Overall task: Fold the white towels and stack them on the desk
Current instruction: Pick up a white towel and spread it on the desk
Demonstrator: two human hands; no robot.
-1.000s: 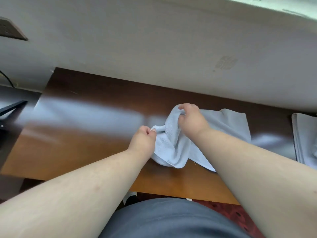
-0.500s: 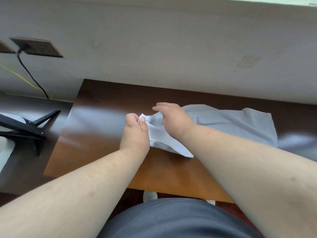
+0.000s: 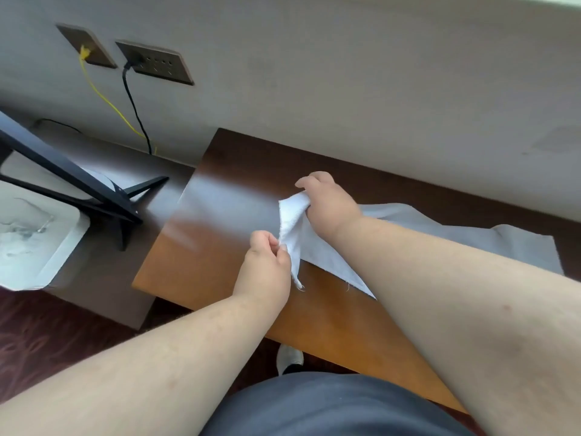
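Both hands pinch one towel (image 3: 408, 234) edge: your left hand (image 3: 264, 269) near corner, right hand (image 3: 330, 206) far corner. Risk: uneven pull skews fold; bulk drags across tabletop (image 3: 220, 199).

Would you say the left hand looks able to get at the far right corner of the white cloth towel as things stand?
Probably not: the left hand is pinching the white cloth towel at its left edge, and the right forearm lies across the towel between it and that corner.
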